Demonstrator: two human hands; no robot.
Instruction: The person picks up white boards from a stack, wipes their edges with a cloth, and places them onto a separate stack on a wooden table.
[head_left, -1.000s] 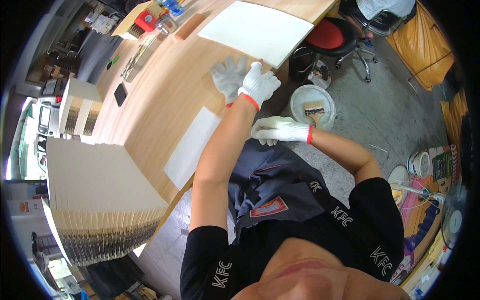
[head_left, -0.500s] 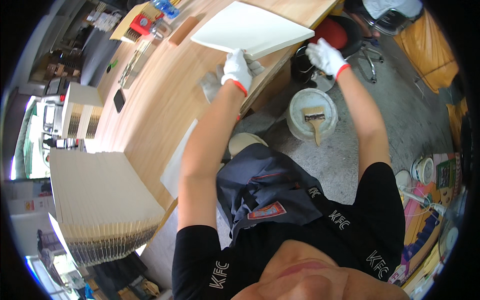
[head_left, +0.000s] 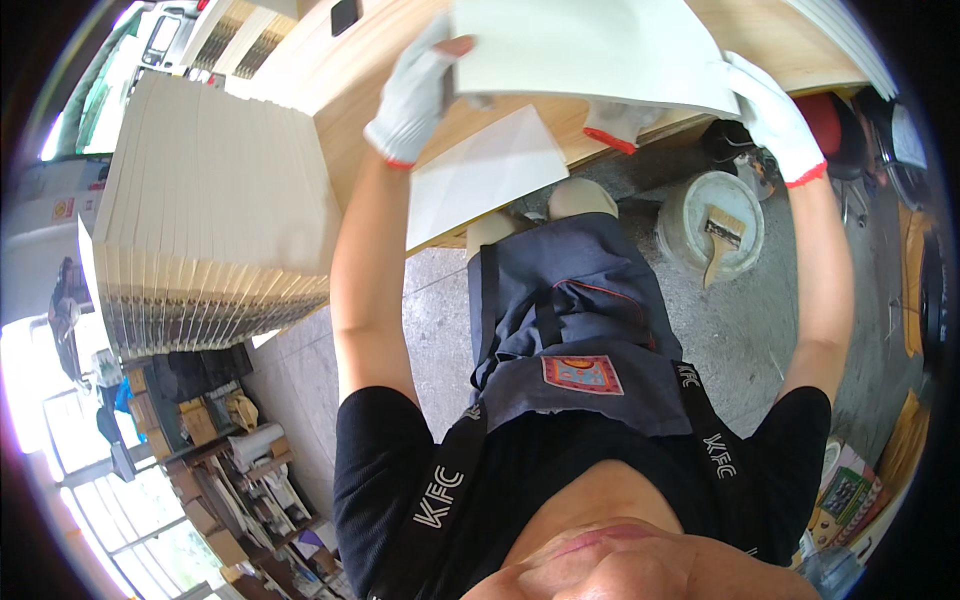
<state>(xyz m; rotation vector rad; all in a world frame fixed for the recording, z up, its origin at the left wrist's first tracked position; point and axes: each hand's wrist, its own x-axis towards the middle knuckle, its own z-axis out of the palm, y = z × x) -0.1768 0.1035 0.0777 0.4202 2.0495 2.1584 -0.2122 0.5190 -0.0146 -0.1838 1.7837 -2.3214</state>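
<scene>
Between my two hands, raised over the wooden table (head_left: 360, 130), is a large white sheet (head_left: 590, 50) that looks slightly curved. My left hand (head_left: 415, 95), in a white glove with a red cuff, is closed on its left edge, a bare thumb tip showing on top. Along the right edge, my gloved right hand (head_left: 775, 115) grips the sheet's near corner, its fingers partly hidden. Below it, a loose glove (head_left: 618, 122) with a red cuff hangs at the table's edge. Another white sheet (head_left: 490, 165) lies flat near my left forearm.
A tall row of cream-coloured boards (head_left: 215, 190) stands at the table's left end. White sheets (head_left: 850, 40) are stacked at the far right. A dark phone (head_left: 344, 15) lies at the back. On the floor, a bucket (head_left: 675, 235) carries a wide brush (head_left: 722, 235).
My view has swung left. Both hands, previously apart with the right one off the sheets, now hold a white sheet between them. The loose glove shows under it.
</scene>
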